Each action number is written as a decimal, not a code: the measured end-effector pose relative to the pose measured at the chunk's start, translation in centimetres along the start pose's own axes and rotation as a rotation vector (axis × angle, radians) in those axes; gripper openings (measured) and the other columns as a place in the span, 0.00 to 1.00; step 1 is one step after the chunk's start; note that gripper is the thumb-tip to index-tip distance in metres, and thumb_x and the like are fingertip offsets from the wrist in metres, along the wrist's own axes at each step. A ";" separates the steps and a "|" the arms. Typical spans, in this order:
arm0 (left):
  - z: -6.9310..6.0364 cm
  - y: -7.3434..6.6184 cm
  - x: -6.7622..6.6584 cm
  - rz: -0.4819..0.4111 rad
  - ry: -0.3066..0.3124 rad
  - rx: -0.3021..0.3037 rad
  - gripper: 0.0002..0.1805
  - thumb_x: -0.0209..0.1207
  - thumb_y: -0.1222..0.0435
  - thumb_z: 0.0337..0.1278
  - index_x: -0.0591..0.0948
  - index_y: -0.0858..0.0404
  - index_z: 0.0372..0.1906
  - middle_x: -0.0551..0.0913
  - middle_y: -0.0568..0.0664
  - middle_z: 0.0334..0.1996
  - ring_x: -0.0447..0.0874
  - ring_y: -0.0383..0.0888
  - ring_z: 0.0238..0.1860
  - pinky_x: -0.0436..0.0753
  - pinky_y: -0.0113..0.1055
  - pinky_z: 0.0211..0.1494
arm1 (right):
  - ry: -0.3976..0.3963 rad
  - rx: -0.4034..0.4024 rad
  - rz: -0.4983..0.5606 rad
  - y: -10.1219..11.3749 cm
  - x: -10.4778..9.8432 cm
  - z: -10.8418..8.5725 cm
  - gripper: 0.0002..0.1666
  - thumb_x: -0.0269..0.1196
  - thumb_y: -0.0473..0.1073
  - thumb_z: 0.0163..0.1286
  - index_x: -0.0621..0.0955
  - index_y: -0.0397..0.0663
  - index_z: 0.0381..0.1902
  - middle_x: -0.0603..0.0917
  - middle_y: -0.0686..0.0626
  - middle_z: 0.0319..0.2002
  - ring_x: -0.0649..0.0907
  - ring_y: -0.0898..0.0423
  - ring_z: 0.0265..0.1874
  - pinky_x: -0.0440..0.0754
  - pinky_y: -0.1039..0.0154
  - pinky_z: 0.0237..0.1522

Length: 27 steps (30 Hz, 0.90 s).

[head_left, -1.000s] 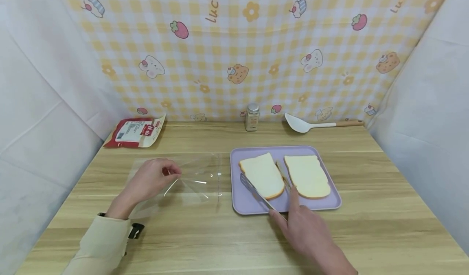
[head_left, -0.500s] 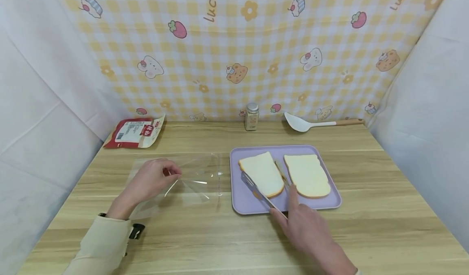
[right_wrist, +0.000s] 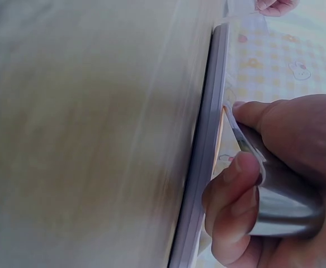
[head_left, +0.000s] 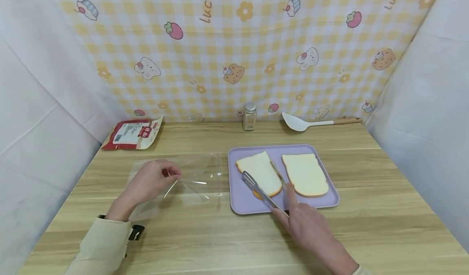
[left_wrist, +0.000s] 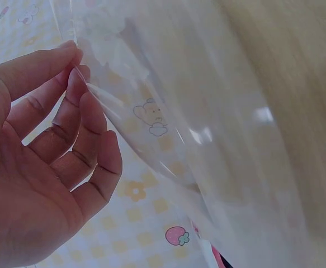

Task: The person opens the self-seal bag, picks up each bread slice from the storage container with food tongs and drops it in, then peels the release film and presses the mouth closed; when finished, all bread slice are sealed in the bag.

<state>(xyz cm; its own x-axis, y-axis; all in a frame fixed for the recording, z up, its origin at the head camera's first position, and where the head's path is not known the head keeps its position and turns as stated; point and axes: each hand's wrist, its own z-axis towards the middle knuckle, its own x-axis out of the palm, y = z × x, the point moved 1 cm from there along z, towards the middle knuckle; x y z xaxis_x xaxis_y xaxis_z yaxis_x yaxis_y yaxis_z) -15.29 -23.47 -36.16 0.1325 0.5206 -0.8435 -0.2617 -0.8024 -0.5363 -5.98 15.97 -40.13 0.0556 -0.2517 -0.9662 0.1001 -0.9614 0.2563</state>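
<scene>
Your right hand (head_left: 307, 226) is clamped on one pair of metal tongs (head_left: 265, 197), whose long axis goes slantwise from your palm to far left, tips pointing away from you. The two arms of the tongs stand apart, one at each side of the left bread slice (head_left: 264, 173); whether they touch it, I cannot tell. This slice lies turned askew on one purple tray (head_left: 238, 201), while the right bread slice (head_left: 305, 175) lies nearly straight, so there are two slices, with a narrow gap between. Your left hand (head_left: 150, 180) has thumb and finger together, pinching the edge of one clear plastic bag (head_left: 198, 189). The bag extends lengthwise to the right and ends just beside the tray's left rim. To the tray's right, the wooden table (head_left: 377, 218) gives wide room.
</scene>
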 end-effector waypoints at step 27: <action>0.1 -0.4 0.0 -0.009 -0.001 0.012 0.02 0.68 0.66 0.66 0.90 0.58 0.38 0.86 0.44 0.31 0.78 0.40 0.34 0.76 0.35 0.39 | 0.011 -0.059 0.007 -0.8 -0.1 0.2 0.46 0.60 0.63 0.79 0.60 0.42 0.80 0.76 0.48 0.18 0.76 0.54 0.19 0.74 0.54 0.22</action>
<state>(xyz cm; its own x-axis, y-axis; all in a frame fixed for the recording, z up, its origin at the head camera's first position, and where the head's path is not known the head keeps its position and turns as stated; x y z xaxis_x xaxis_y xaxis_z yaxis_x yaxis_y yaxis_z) -15.31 -23.08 -35.98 0.1339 0.5280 -0.8387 -0.2723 -0.7941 -0.5434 -6.27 16.70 -40.22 0.0673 -0.2569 -0.9641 0.1580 -0.9513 0.2645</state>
